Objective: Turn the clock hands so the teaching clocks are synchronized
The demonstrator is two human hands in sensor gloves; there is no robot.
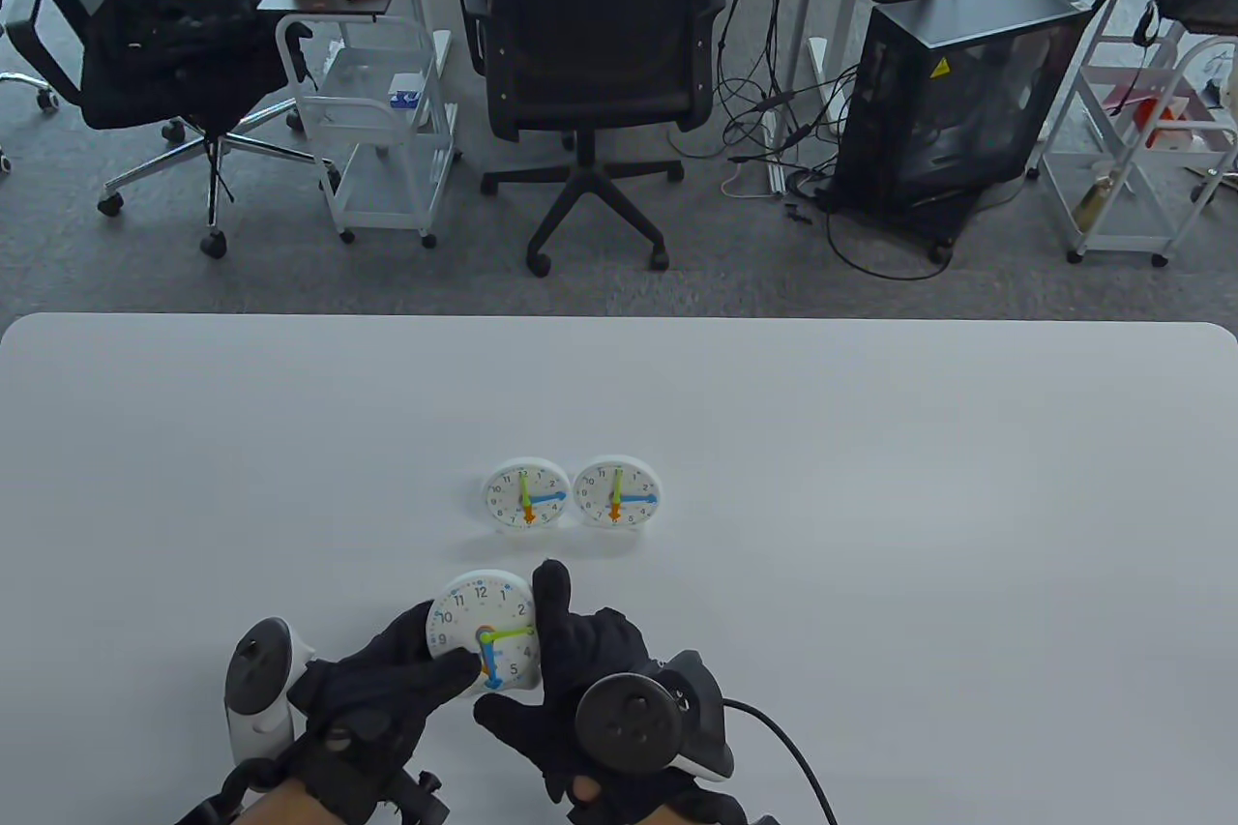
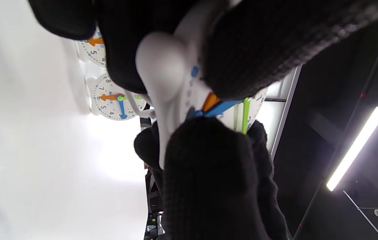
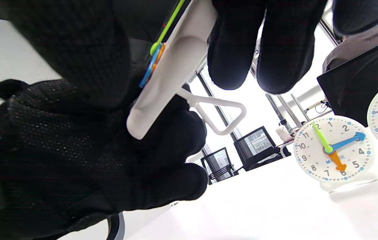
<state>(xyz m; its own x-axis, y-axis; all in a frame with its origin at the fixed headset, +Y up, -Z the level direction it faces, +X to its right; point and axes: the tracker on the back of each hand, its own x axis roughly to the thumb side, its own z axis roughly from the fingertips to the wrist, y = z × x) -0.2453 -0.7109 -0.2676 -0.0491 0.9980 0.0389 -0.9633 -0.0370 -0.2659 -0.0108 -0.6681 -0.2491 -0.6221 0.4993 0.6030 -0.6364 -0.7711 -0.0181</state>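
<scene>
A white teaching clock [image 1: 481,622] is held tilted near the table's front edge by both hands. Its green hand points at 3 and its blue hand near 5. My left hand [image 1: 440,670] grips its left side, with the thumb on the face over the orange hand. My right hand [image 1: 551,641] grips its right side, index finger [image 1: 553,588] up along the rim. In the right wrist view the clock [image 3: 172,73] is edge-on with its wire stand [image 3: 224,115] free, and my right fingers [image 3: 275,50] are behind it. Two matching clocks [image 1: 527,494] [image 1: 617,491] stand side by side mid-table.
The two standing clocks both show green at 12, blue at 3 and orange at 6; one shows in the right wrist view [image 3: 332,150] and in the left wrist view [image 2: 114,100]. A cable [image 1: 783,748] trails from the right tracker. Office chairs and carts stand beyond the white table [image 1: 870,438].
</scene>
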